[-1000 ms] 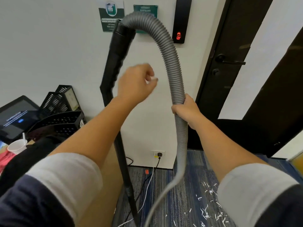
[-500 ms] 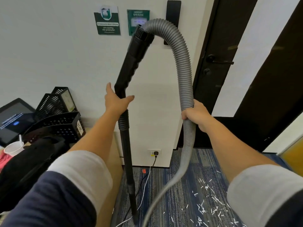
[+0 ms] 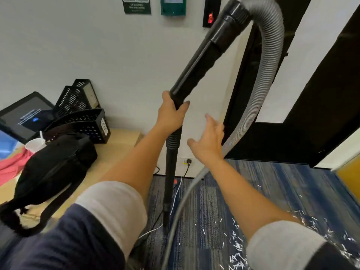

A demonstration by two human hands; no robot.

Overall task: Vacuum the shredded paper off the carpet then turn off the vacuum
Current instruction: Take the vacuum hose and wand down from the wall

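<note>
A black vacuum wand (image 3: 196, 71) stands upright before me, its lower tube (image 3: 169, 182) reaching down to the carpet. My left hand (image 3: 171, 114) grips the wand just under the handle bend. A grey ribbed hose (image 3: 266, 75) arches from the wand's top and drops to the floor on the right. My right hand (image 3: 208, 141) hovers with spread fingers between wand and hose, holding nothing. White shredded paper (image 3: 237, 248) lies scattered over the blue striped carpet (image 3: 204, 201) at the lower right.
A wooden desk (image 3: 116, 147) on the left carries a black bag (image 3: 52, 168), black mesh trays (image 3: 81, 121), a tablet (image 3: 23, 115) and a white cup (image 3: 36, 144). A wall socket (image 3: 188, 161) with plugged cables sits low on the wall. A dark door (image 3: 311, 114) stands at the right.
My left hand closed round the wand below the handle. My right hand let go of the grey hose and moved left with fingers spread. The view tilted down.
</note>
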